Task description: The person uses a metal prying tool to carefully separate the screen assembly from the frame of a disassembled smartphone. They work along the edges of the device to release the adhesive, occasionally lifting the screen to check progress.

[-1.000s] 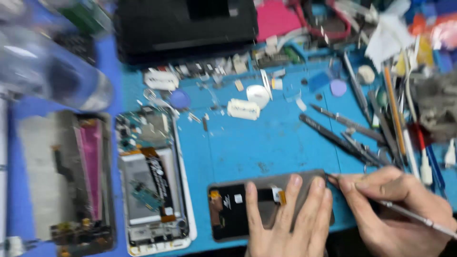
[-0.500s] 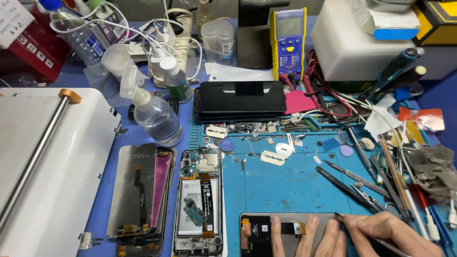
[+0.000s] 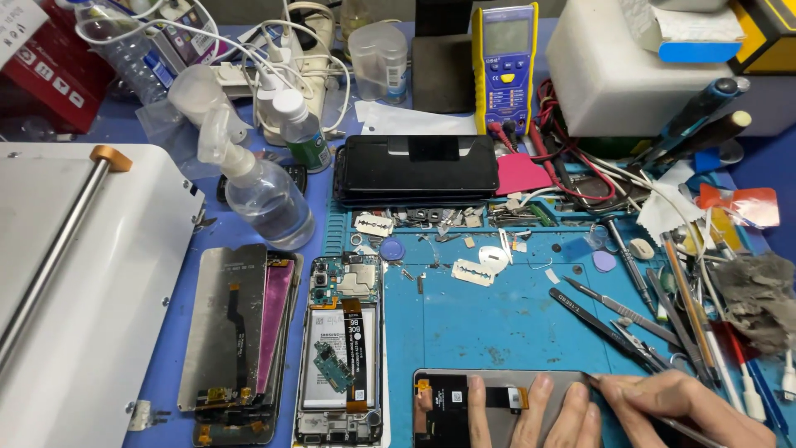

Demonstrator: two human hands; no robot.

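My view has lifted since a second ago, though both hands stay put: my left hand [image 3: 531, 411] lies flat on the phone screen [image 3: 497, 402] at the counter's [image 3: 497, 323] near edge, my right hand [image 3: 680, 406] pinches a thin tool [image 3: 590, 380] against its corner. The spray bottle [image 3: 265, 195] holds clear liquid.
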